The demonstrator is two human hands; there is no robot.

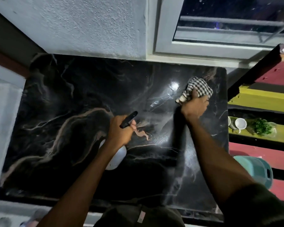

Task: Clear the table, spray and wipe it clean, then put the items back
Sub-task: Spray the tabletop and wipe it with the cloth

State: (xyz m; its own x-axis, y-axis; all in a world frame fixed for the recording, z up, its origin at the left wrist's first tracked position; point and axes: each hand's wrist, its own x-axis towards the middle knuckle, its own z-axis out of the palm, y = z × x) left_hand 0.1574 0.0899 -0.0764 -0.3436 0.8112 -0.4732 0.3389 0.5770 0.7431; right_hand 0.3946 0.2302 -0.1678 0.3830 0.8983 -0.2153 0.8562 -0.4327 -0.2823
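Observation:
The black marble-patterned table [64, 112] fills the middle of the view, and nothing stands on it. My left hand [121, 133] grips a spray bottle [116, 157] with a black nozzle and pale body, held over the table's centre. My right hand [194, 107] presses a black-and-white checked cloth [197, 88] onto the table near its far right corner. A wet sheen shows on the surface beside the cloth.
On the striped floor mat [269, 154] to the right lie two white cups [240, 124], a small green plant [261, 127] and a teal stool [257, 171]. A dark wooden bar [256, 71] juts in at upper right. A wall and window border the far edge.

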